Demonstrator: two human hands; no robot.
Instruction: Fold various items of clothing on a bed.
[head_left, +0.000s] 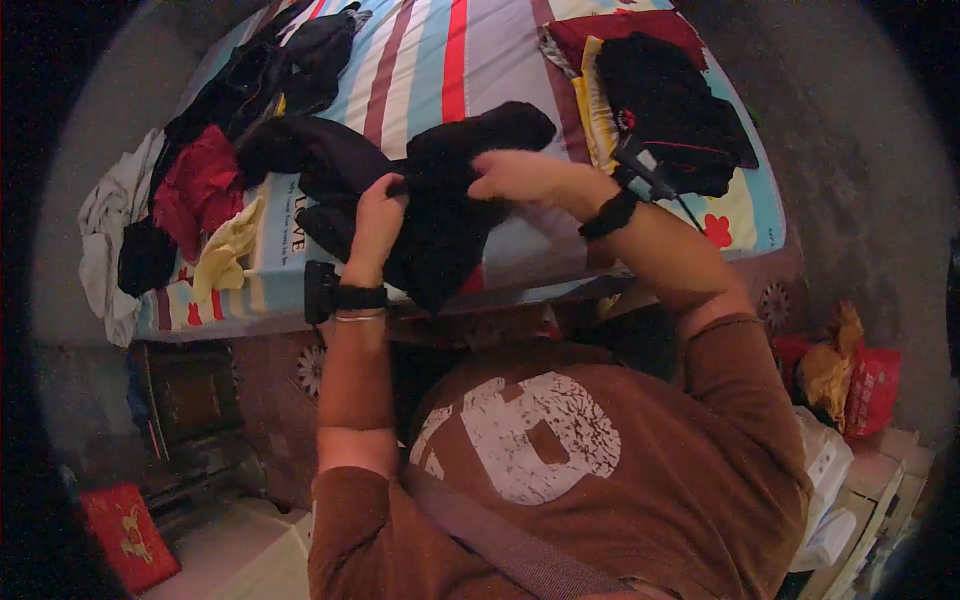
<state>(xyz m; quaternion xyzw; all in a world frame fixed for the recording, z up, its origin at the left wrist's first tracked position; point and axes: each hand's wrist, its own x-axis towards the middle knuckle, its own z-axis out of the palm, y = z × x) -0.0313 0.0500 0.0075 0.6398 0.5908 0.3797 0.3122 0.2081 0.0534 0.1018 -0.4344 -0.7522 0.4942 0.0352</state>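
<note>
A dark garment (442, 217) lies spread over the near edge of a bed with a striped sheet (420, 67). My left hand (379, 217) pinches this garment near its middle, thumb and fingers closed on the cloth. At the garment's right part is my right hand (517, 176), its fingers bent over the dark cloth; whether they grip it cannot be made out. Both wrists wear black straps, and a black device sits at each one.
Left on the bed are a red cloth (201, 187), a pale yellow cloth (229, 251), a grey-white garment (116, 225) and dark clothes (300, 67). Folded dark clothes (667, 112) are stacked at right. A red bag (874, 390) stands at far right.
</note>
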